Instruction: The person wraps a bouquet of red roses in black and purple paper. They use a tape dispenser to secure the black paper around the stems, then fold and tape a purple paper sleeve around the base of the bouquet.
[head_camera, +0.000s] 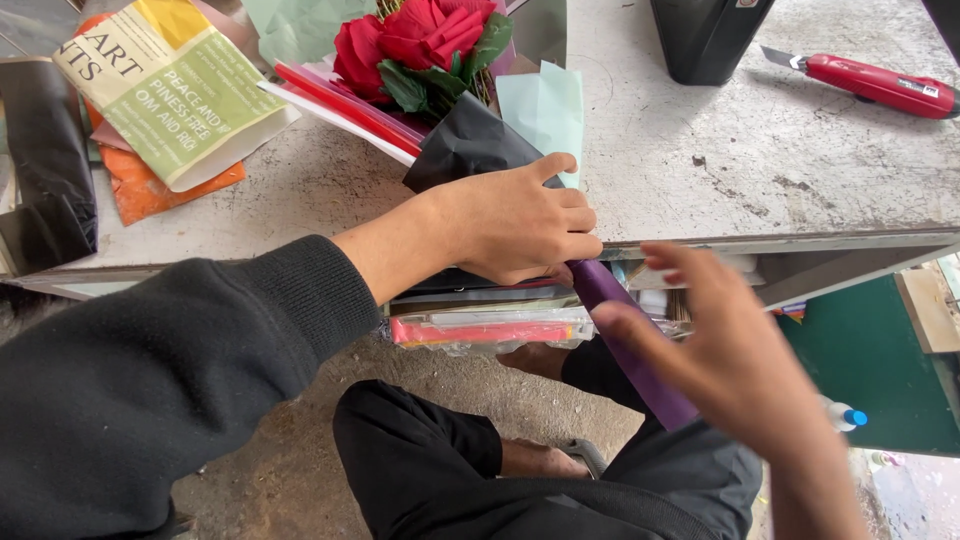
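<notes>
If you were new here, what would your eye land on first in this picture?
The red roses, wrapped in black paper, lie at the top centre of the worn table. The left hand grips the bouquet's base while the right hand touches a purple ribbon. A red utility knife lies top right.

Left hand (520, 220): grips rose bouquet (420, 50) at its black wrap, on desk (740, 170).
Right hand (730, 350): fingers spread, touching purple ribbon (630, 350).

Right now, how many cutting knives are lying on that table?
1. A red utility knife lies at the far right of the worn table, beside a black container. Others could be hidden under the papers at the left.
</notes>
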